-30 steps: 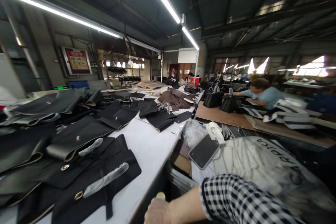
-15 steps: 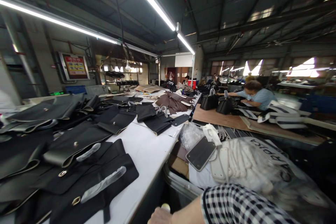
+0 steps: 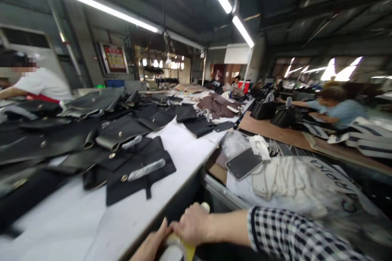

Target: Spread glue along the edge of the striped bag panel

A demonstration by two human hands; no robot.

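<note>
Low in the head view, my right hand (image 3: 195,223) is closed around something mostly hidden, whose pale rounded end (image 3: 205,207) shows beside the knuckles. My left hand (image 3: 151,244) meets it near the table's edge, with its thumb side up and the lower fingers cut off by the frame. Between and under the two hands is a yellow-and-white round thing (image 3: 175,249), blurred and partly out of view; its kind is unclear. Nearest on the table lies a flat black bag panel (image 3: 137,185) with a gold-coloured fitting and a plastic-wrapped handle (image 3: 147,170).
Black bag pieces (image 3: 119,132) cover much of the white table (image 3: 180,151); brown pieces (image 3: 217,106) lie farther back. To the right, a bin (image 3: 225,193) holds pale bag parts (image 3: 283,177) and plastic. One co-worker (image 3: 339,108) leans over a brown board; another (image 3: 43,81) is at left.
The view has swung left and tilted down. My left hand and the yellow-and-white thing have come into sight, and my right hand shows more fully. A co-worker now appears at the left.
</note>
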